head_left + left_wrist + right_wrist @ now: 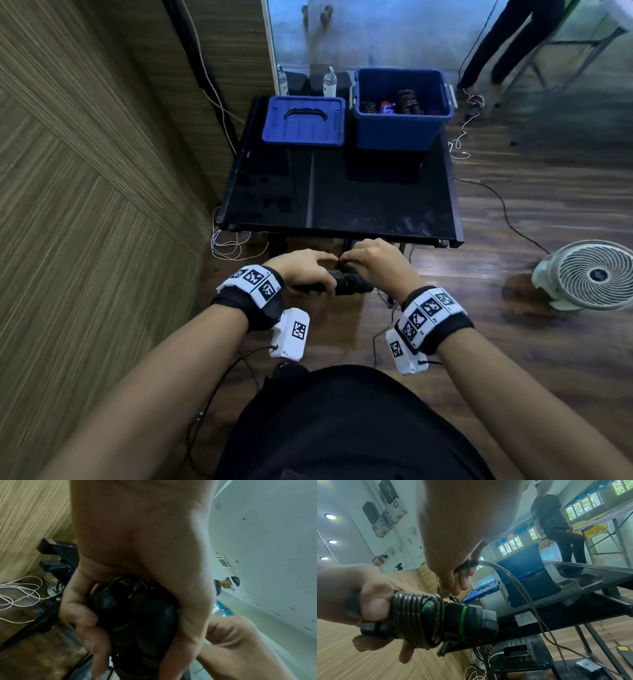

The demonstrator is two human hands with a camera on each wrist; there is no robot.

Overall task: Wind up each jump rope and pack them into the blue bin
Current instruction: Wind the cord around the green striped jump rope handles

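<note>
Two black handles (453,623) with green rings lie side by side in front of the person's waist, long axis running left to right, butt ends to the right. Grey cord (418,619) coils tightly around their middle. The left hand (305,272) grips the handles; the right hand (373,263) pinches the loose cord, which trails downward. Farther off, on the black table (342,198), the blue bin (402,109) holds wound ropes beside its lid (303,120).

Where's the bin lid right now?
Head view: the blue lid lies flat at the black table's far left, just left of the open blue bin.
</note>
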